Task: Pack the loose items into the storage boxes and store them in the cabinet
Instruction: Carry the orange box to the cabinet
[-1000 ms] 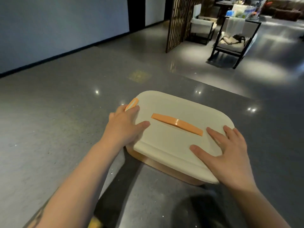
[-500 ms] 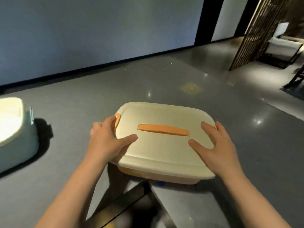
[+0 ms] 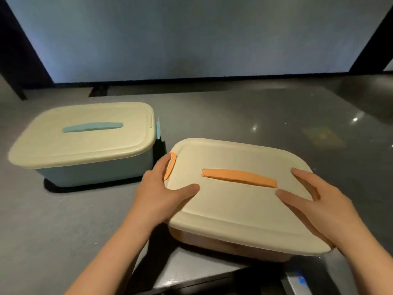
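An orange storage box (image 3: 229, 245) with a cream lid and an orange handle (image 3: 239, 177) is held in front of me above the grey counter's front edge. My left hand (image 3: 158, 196) grips its left end, fingers curled by the orange side clip, thumb flat on the lid. My right hand (image 3: 319, 205) grips the right end, thumb on the lid, fingers over the edge. A blue storage box (image 3: 95, 171) with a cream lid and a blue handle stands closed on the counter (image 3: 265, 116) to the left.
A pale wall (image 3: 191, 35) with a dark skirting runs behind the counter. Dark posts stand at the far left and far right. The counter's front edge (image 3: 191, 277) shows below the orange box, with a dark gap underneath.
The view has swung left while both hands carried the orange box that way. The blue box has come fully into sight, close beside the orange box's left end.
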Demonstrator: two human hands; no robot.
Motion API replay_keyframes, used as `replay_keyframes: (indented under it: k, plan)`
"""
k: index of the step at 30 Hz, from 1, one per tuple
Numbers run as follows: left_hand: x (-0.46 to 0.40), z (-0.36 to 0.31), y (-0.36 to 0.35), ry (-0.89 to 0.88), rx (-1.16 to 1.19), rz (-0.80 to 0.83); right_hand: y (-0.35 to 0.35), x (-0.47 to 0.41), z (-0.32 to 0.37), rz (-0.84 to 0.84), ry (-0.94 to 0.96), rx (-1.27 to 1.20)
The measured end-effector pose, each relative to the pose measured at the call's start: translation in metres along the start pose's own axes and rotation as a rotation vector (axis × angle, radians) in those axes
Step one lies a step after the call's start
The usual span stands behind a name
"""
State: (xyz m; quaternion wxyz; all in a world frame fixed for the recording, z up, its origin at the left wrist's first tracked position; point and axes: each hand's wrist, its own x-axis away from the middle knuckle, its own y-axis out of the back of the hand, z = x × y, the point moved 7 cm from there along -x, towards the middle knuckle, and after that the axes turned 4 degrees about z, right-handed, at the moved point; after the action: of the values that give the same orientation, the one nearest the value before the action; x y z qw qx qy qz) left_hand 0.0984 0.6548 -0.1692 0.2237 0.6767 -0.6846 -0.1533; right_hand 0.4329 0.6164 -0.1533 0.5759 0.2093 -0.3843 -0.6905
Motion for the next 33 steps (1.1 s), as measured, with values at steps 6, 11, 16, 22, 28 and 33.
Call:
replay_keyframes:
  k: [6,11,16,22,28,33]
  plan:
    - [0.073,0.041,0.059,0.176,-0.059,-0.25,-0.044,0.005,0.067,0.147,0.248,-0.004]
    - [0.166,0.069,0.101,0.338,-0.139,-0.511,-0.094,0.027,0.119,0.321,0.511,0.004]
    - [0.291,0.082,0.134,0.493,-0.198,-0.812,-0.143,0.089,0.164,0.48,0.774,-0.082]
    - [0.472,0.09,0.142,0.692,-0.286,-1.161,-0.197,0.214,0.206,0.708,1.042,-0.15]
    - [0.654,0.104,0.109,0.846,-0.159,-1.367,-0.229,0.373,0.221,0.901,1.254,-0.167]
    - [0.807,0.098,0.054,1.034,-0.078,-1.583,-0.253,0.525,0.205,1.082,1.451,-0.133]
